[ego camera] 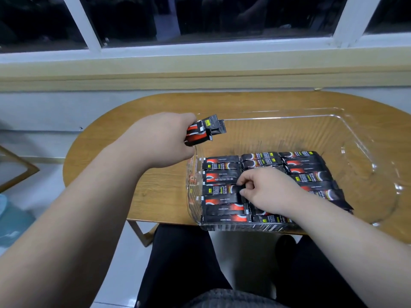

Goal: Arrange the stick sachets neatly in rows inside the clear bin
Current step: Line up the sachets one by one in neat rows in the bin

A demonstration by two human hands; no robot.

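At lower centre of the frame, the right hand (266,192) pinches the end of one stick sachet (238,189) between thumb and curled fingers, among the sachet rows (222,174) filling the near end of the clear bin (347,127). At centre left, the left hand (164,141) grips a spare bundle (204,130) above the bin's left rim. Recommended: lay the sachet flat, parallel to its neighbours, ends flush with the column, then release. The bin sits at the near edge of an oval wooden table (155,107), under a white-framed window (93,25) showing dark.
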